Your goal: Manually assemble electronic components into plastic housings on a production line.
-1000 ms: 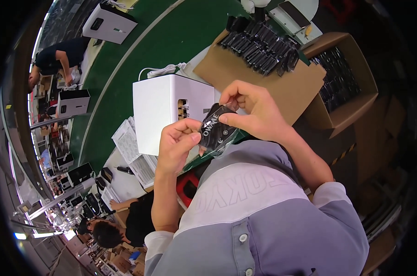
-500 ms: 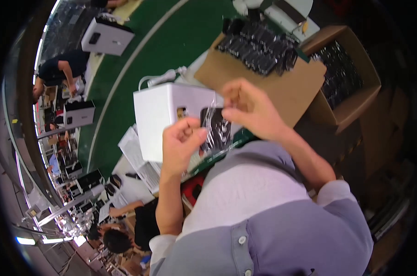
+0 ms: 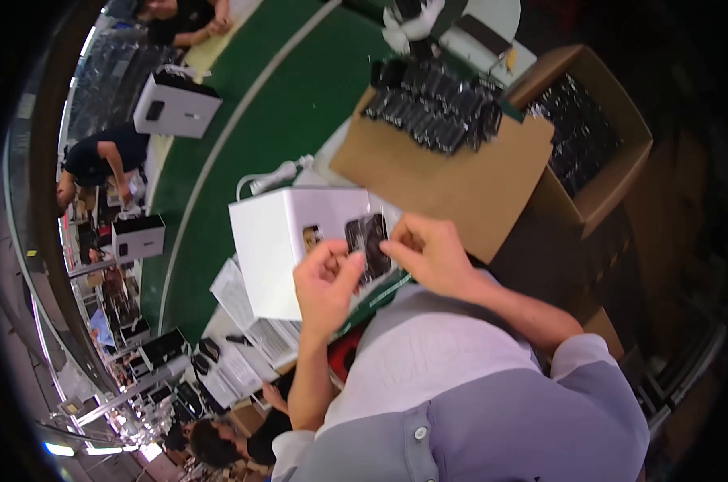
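Black and glossy, one packet [image 3: 370,244] is held by two hands [image 3: 325,291] [image 3: 436,255].

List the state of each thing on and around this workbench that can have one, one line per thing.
Film-covered black panel, held between both hands
Left hand, pinching its left edge
Right hand, at its right edge
White box-shaped appliance, cutout uncovered
White power cord, looped
Cardboard sheet, flat, partly covered
Wrapped black pieces, piled on it
Cardboard box, open, holding glossy black pieces
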`<move>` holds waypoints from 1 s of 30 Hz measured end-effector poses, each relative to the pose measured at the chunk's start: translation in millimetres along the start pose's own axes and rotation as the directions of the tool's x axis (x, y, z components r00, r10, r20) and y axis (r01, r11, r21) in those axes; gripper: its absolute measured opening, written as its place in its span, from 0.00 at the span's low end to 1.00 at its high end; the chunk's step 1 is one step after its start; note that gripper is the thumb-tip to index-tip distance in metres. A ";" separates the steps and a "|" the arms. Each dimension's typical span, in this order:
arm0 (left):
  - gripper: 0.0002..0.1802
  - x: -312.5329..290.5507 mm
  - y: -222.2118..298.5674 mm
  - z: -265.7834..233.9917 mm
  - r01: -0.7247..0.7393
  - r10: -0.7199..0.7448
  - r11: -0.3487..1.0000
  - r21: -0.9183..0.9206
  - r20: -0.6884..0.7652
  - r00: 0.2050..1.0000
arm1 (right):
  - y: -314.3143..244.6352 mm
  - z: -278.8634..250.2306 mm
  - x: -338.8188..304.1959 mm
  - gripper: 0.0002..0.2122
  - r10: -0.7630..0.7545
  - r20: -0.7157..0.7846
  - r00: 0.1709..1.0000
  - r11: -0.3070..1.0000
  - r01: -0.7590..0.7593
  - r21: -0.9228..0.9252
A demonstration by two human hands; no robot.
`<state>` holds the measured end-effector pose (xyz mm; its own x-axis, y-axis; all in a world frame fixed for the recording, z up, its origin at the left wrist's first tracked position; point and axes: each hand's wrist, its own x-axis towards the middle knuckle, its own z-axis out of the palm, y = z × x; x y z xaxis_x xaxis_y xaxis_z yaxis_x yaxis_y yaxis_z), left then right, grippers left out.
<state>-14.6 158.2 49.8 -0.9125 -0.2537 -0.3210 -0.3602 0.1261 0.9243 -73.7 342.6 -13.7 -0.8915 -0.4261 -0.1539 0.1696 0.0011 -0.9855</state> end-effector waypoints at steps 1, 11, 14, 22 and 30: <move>0.06 0.6 -2.0 2.9 -0.008 0.008 1.000 -0.022 0.011 1.000 | 0.9 4.8 -4.4 0.07 0.011 -0.016 1.000 0.998 -0.010 0.064; 0.10 -9.7 -4.2 -1.4 -0.009 0.014 0.995 -0.098 0.044 0.999 | -2.2 8.3 1.4 0.03 -0.110 0.115 0.987 0.993 0.106 0.045; 0.09 -11.1 -12.5 -1.8 -0.094 0.094 0.995 -0.032 0.014 0.995 | 13.4 10.8 5.8 0.04 -0.129 0.251 0.959 0.985 0.095 0.144; 0.21 -15.3 -1.2 -4.3 -0.315 0.286 0.870 0.378 0.133 0.949 | 4.5 10.2 12.2 0.06 -0.019 0.291 0.956 0.988 -0.026 0.151; 0.20 -15.9 17.9 -40.7 -0.363 0.375 0.835 0.413 0.054 0.925 | 13.2 16.6 16.3 0.04 0.077 0.312 0.947 0.957 -0.158 0.244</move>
<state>1.4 125.5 79.8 -0.9900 -0.1359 0.0385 -0.0503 0.5936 0.8032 -79.1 320.7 -28.1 -0.7002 -0.6855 -0.1994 0.4056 -0.1520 -0.9013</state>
